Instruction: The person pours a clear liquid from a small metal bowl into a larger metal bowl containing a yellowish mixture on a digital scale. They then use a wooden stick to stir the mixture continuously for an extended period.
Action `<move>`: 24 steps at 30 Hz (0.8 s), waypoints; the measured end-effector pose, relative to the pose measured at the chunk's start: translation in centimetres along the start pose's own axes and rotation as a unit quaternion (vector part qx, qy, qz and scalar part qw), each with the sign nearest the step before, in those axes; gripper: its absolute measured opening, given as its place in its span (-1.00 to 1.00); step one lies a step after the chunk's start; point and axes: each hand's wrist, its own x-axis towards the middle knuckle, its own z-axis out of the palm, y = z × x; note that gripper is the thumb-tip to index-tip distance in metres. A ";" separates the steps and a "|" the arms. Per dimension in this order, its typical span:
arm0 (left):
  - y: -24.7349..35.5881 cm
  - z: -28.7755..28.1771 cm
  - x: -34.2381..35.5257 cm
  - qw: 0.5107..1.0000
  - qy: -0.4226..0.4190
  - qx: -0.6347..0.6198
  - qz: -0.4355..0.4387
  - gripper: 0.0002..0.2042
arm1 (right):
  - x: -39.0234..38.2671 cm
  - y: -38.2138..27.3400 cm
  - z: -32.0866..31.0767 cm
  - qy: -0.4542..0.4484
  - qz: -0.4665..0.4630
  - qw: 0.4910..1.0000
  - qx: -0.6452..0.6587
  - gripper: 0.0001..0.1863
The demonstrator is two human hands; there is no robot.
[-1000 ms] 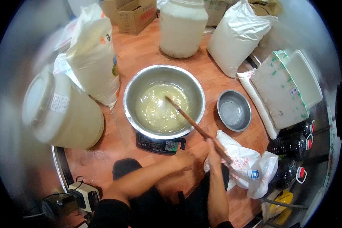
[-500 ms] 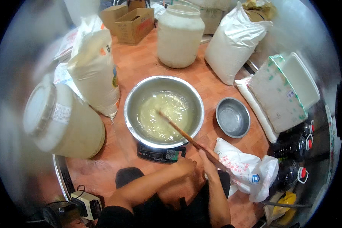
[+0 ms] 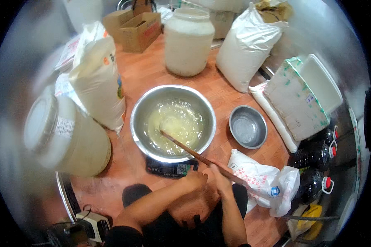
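A wide metal basin (image 3: 136, 133) rests on a black digital scale (image 3: 165, 169) on the floor in front of me. Pale yellowish liquid (image 3: 179, 123) swirls inside it, with ripples on top. A long wooden stick (image 3: 200, 158) slants over the basin's near rim, its far tip down in the liquid. My right hand (image 3: 221, 178) is closed round the stick's shaft, and the near end sticks out past it to the right. My left hand (image 3: 195, 181) hovers by the scale's keypad side, next to the right hand, its fingers curled with nothing visible in them.
A smaller metal bowl (image 3: 248, 127) lies right of the basin, above a white plastic bag (image 3: 259, 177). Plastic drums (image 3: 86, 140), a white sack (image 3: 245, 49) and cartons (image 3: 142, 31) stand around. At right are a foam box (image 3: 294, 99) and dark bottles (image 3: 313, 185).
The stick's tip has swept left through the liquid, with my right hand shifting slightly. My left hand has stayed by the scale. The whole view has shifted a little.
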 end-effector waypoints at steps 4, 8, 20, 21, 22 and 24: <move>0.1 -0.3 -0.6 1.000 -0.005 0.010 0.010 -0.59 | -2.8 -2.2 -5.5 0.150 0.014 0.988 -0.037 -0.74; 0.7 -2.2 -0.8 0.997 -0.063 0.002 0.036 -0.45 | -0.5 -2.0 -3.0 0.144 -0.054 0.986 -0.068 -0.72; 0.3 -1.3 -0.8 0.999 -0.048 0.008 0.004 -0.43 | -1.6 -4.0 -4.9 0.177 -0.014 0.982 -0.057 -0.78; 0.4 -1.5 -0.7 0.999 -0.047 0.009 0.009 -0.43 | -1.0 -4.4 -3.4 0.172 -0.012 0.983 -0.065 -0.76; 0.8 -1.8 -0.1 0.999 -0.045 0.014 0.022 -0.42 | 0.1 -1.0 -2.2 0.185 0.017 0.982 -0.023 -0.72; 0.4 -0.3 0.7 0.998 -0.034 0.018 0.046 -0.42 | 1.8 2.4 0.4 0.025 -0.131 0.990 0.041 -0.66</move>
